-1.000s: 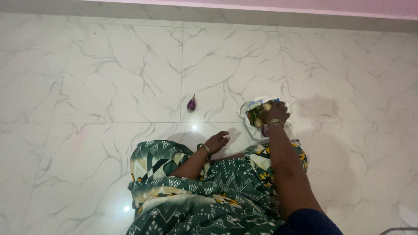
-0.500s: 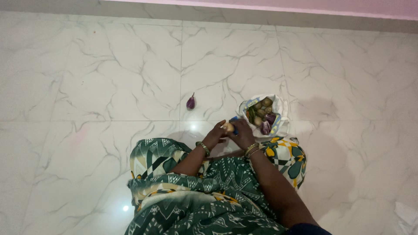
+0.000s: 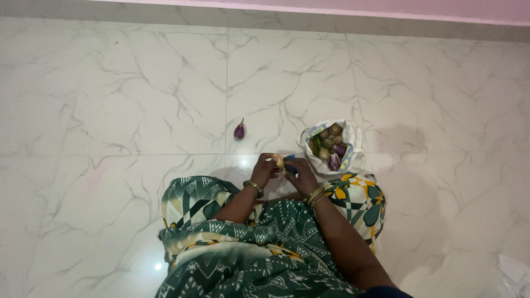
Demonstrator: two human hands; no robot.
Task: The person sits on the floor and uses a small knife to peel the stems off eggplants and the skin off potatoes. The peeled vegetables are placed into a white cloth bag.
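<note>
1. We are sitting on a white marble floor (image 3: 138,110), both forearms reaching forward over a lap draped in green patterned cloth (image 3: 243,243), wrists meeting just ahead of the knees.
2. Our left hand (image 3: 264,170) is curling its fingers around a small pale round vegetable (image 3: 279,162), gripping it from the left.
3. Our right hand (image 3: 300,175) is closing around a dark blue-handled tool (image 3: 289,167) and pressing against the vegetable; the fingers are bunched together, though we cannot tell their exact hold.
4. The vegetable is too round and too covered for us to tell which way its long axis is running.
5. An open bag of vegetables (image 3: 353,138) is lying just right of the hands; a lone purple eggplant (image 3: 239,130) is lying well apart, stem pointing away from us.
</note>
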